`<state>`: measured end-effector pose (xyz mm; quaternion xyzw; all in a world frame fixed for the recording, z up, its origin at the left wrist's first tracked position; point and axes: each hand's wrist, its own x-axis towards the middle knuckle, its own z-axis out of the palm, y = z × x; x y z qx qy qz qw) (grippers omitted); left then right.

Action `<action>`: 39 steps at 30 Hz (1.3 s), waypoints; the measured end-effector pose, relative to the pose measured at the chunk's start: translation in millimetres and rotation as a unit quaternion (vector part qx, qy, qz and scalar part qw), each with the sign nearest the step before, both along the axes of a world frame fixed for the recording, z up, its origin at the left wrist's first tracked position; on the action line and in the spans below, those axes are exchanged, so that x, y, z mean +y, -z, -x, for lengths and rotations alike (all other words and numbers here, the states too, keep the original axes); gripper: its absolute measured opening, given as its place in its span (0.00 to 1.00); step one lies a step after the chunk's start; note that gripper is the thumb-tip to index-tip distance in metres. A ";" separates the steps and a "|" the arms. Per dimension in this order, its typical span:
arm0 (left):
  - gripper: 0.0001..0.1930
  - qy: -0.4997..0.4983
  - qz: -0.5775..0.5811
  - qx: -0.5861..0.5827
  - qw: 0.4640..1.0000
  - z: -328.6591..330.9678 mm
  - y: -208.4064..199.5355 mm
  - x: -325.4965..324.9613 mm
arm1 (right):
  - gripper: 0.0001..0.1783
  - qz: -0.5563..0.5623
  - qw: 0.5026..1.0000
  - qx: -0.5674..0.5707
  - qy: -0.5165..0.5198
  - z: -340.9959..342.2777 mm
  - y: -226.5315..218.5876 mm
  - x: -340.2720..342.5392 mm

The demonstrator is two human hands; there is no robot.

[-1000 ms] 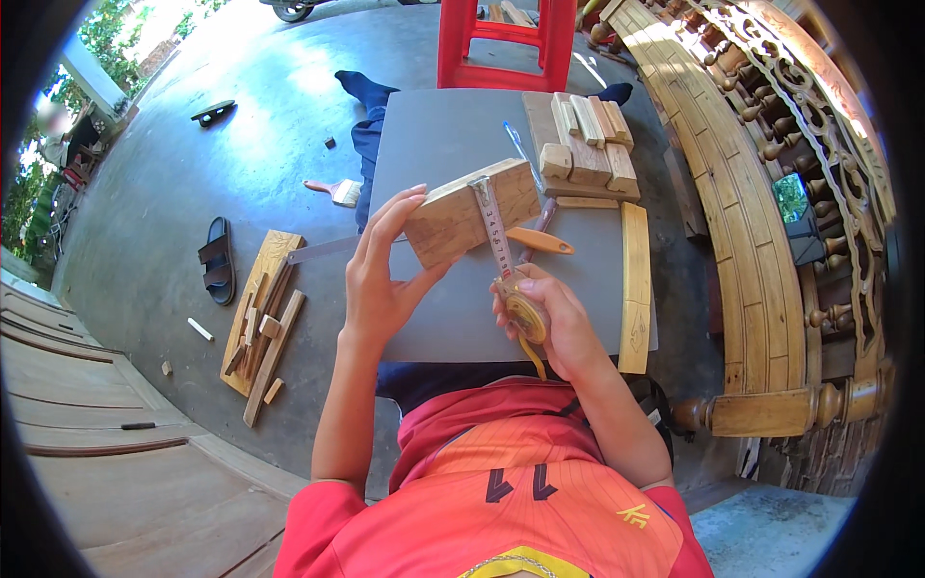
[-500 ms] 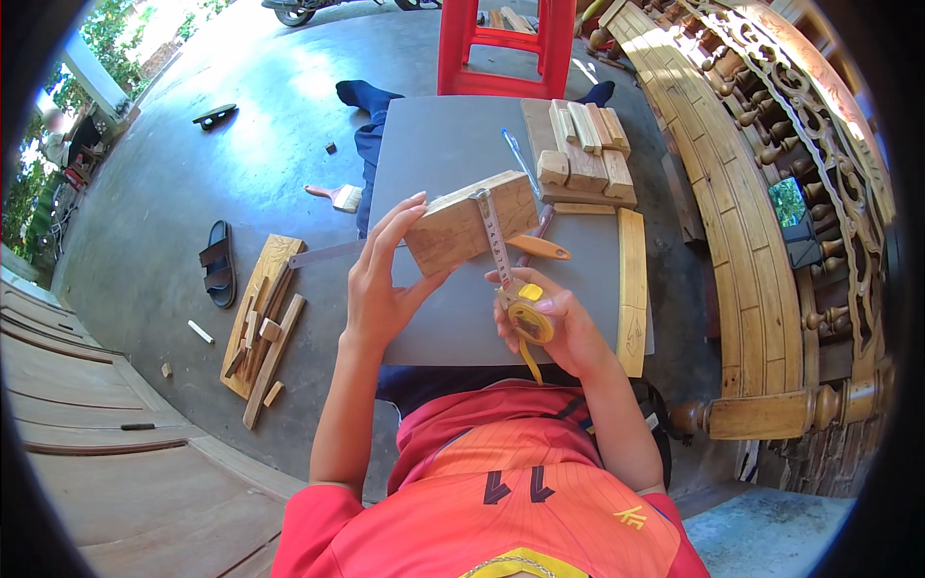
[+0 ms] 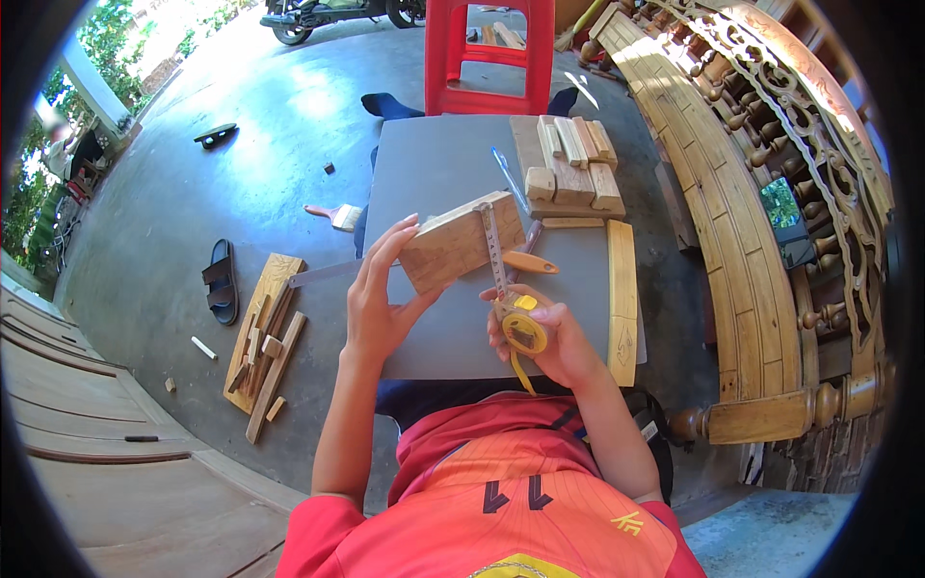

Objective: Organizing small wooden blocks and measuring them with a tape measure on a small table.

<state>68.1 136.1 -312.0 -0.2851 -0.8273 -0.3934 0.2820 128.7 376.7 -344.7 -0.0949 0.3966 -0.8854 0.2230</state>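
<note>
My left hand [image 3: 382,294] grips a wooden block [image 3: 451,247] by its left end, thumb below and fingers along the far edge, holding it tilted above the grey tabletop [image 3: 434,159]. My right hand [image 3: 551,339] is closed around a yellow tape measure [image 3: 523,330]. Its blade runs up across the right part of the block, the hooked tip at the block's upper edge. A yellow strap hangs below the tape case. Just right of the block lie an orange-handled tool [image 3: 531,262] and a blue pen [image 3: 505,170], both partly hidden.
Stacked wood pieces [image 3: 574,173] sit at the table's far right, with a long wooden strip [image 3: 622,303] along its right edge. A red stool [image 3: 489,96] stands beyond. Left on the floor are a paintbrush [image 3: 336,216], a sandal [image 3: 221,281] and wood scraps [image 3: 260,337]. A wooden bench [image 3: 708,222] stands right.
The whole view has shifted slightly, so the table and stool sit lower. Both hands keep their holds, and the tape blade still lies across the block.
</note>
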 end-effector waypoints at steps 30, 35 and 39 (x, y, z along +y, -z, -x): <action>0.38 0.019 -0.007 0.009 1.000 0.8 -7.6 0.1 | 0.33 -0.006 0.999 0.005 0.050 -2.1 8.0 -6.9; 0.39 0.025 -0.006 0.000 1.000 0.7 -7.8 -0.8 | 0.31 0.016 0.999 0.001 0.042 -2.0 10.5 -5.5; 0.39 0.025 -0.004 0.002 1.000 1.6 -7.3 -0.1 | 0.31 0.025 0.999 -0.003 0.047 -2.3 10.5 -4.5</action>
